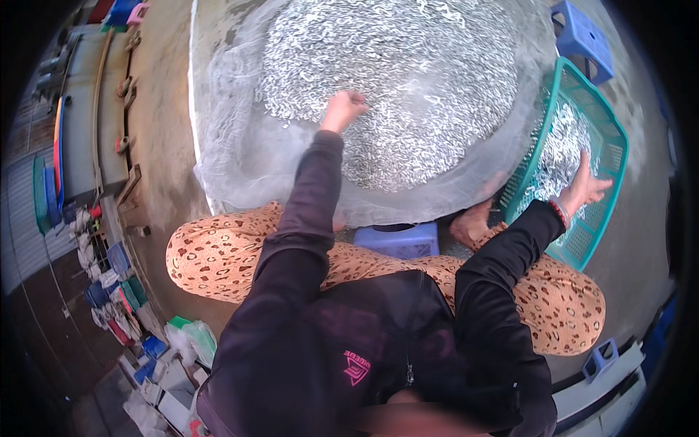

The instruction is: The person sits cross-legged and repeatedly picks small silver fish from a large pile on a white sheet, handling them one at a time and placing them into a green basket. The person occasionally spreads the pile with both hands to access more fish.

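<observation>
"Starting with placement: where was the pile of small silvery pieces [437, 95], apparently fish, and why there?" asked the first inspector.

"It lay spread on a pale mesh net [237, 164] before the seated person," the second replied. "The net presumably kept it together and off the floor [164, 138]. A teal basket [611, 142] stood at the person's right, containing similar pieces, likely sited there for easy reach."

"And the hands?"

"The left arm stretched forward, the left hand [345, 110] low over the pile's nearer left part, fingers bunched narrow. Whether they gripped a piece, I could not tell. The right arm bent outward, and the right hand [582, 186] was at the basket's contents, fingers spread wide, nothing visibly held."

"Reason for that posture?"

"In my judgement, it gave each hand its own container, without reaching across."
</observation>
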Action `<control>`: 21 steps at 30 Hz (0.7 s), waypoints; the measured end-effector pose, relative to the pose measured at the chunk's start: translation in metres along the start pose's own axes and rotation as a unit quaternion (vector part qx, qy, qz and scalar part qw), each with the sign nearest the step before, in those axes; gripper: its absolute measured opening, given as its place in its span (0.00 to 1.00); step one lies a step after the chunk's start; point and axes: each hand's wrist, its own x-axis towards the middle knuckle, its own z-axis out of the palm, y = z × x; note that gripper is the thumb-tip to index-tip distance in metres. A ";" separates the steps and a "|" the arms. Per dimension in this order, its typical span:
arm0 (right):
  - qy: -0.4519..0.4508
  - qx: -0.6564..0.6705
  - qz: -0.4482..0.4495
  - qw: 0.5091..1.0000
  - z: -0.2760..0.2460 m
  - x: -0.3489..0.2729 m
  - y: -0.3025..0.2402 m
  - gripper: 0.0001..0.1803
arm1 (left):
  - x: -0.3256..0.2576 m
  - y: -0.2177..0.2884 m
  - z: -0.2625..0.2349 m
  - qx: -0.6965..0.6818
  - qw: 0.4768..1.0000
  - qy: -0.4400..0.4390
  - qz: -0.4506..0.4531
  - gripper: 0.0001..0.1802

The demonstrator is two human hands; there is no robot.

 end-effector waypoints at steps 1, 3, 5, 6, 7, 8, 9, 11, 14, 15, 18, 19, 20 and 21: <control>0.008 0.006 -0.060 0.998 0.010 -0.004 -0.001 0.58 | -0.002 -0.004 0.010 0.026 0.999 0.018 0.000 0.24; 0.034 0.052 -0.153 0.986 0.021 -0.012 -0.008 0.58 | -0.012 -0.005 0.031 0.098 0.991 0.070 0.058 0.27; -0.051 0.178 -0.255 0.949 0.039 -0.030 -0.025 0.48 | -0.026 0.000 0.051 0.236 0.958 0.110 0.122 0.27; -0.097 0.254 -0.311 0.911 0.052 -0.046 -0.036 0.44 | -0.027 0.004 0.054 0.213 0.964 0.109 0.116 0.23; -0.241 0.269 -0.264 0.894 0.060 -0.065 -0.043 0.34 | -0.026 0.008 0.054 0.150 0.980 0.086 0.096 0.22; -0.344 0.262 -0.262 0.863 0.069 -0.086 -0.050 0.25 | -0.024 0.011 0.050 0.091 0.993 0.037 0.064 0.22; -0.440 0.183 -0.300 0.826 0.075 -0.105 -0.054 0.20 | -0.022 0.014 0.044 0.036 0.999 -0.003 0.031 0.21; -0.524 0.147 -0.331 0.771 0.091 -0.156 -0.058 0.18 | -0.020 0.020 0.031 -0.034 0.998 0.018 0.045 0.18; -0.577 0.027 -0.348 0.739 0.110 -0.227 -0.056 0.19 | -0.028 0.027 0.002 -0.050 0.997 0.016 0.065 0.19; -0.548 -0.003 -0.391 0.740 0.116 -0.247 -0.053 0.20 | -0.032 0.029 -0.004 -0.112 0.993 -0.001 0.042 0.21; -0.503 -0.087 -0.460 0.727 0.132 -0.293 -0.040 0.25 | -0.041 0.032 -0.020 -0.268 0.962 -0.042 -0.006 0.27; -0.490 -0.111 -0.472 0.724 0.133 -0.295 -0.035 0.25 | -0.047 0.033 -0.022 -0.279 0.959 -0.049 0.001 0.26; -0.484 -0.123 -0.486 0.717 0.138 -0.299 -0.029 0.24 | -0.049 0.030 -0.024 -0.292 0.955 -0.045 0.010 0.25; -0.481 -0.142 -0.498 0.708 0.142 -0.298 -0.025 0.24 | -0.051 0.027 -0.026 -0.307 0.950 -0.048 0.017 0.25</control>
